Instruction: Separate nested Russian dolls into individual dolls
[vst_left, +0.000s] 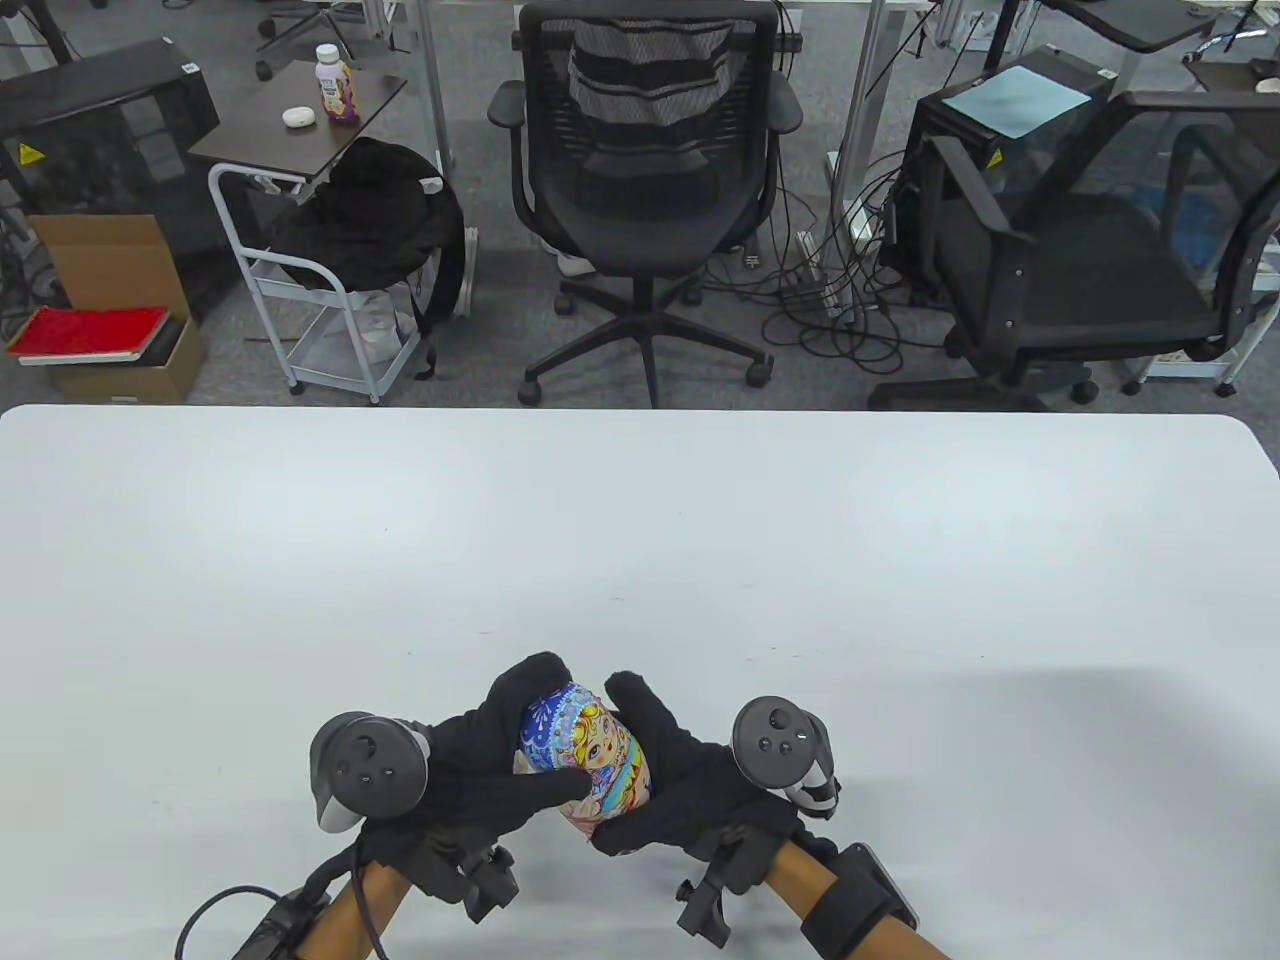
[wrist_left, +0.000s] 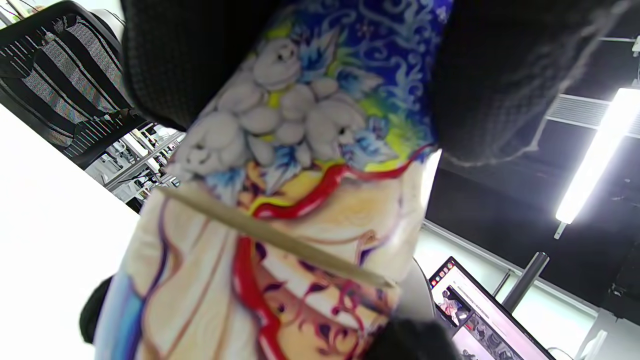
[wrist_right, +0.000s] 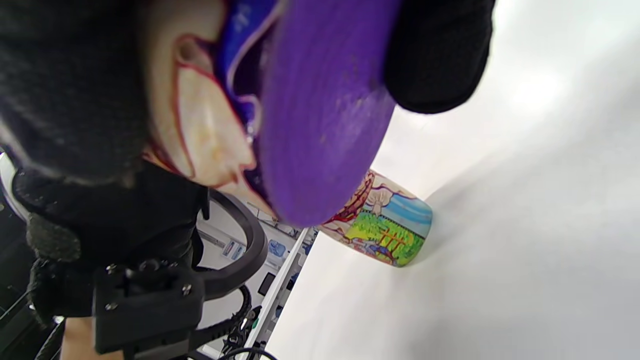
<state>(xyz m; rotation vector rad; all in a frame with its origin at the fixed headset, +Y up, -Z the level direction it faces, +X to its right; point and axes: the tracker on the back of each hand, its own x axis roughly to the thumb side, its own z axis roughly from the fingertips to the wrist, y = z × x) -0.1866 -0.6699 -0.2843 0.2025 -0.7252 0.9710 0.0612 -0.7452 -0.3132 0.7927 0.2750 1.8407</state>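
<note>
table view: office chair (vst_left: 648, 150) beyond table (vst_left: 640, 520), doll (vst_left: 585, 755) between hands

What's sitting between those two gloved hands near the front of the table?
A painted Russian doll, gripped between the left hand and the right hand; the table view shows it best.

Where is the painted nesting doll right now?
In the table view, the doll sits near the table's front edge, slightly left of centre, held between the left hand and right hand.
</note>
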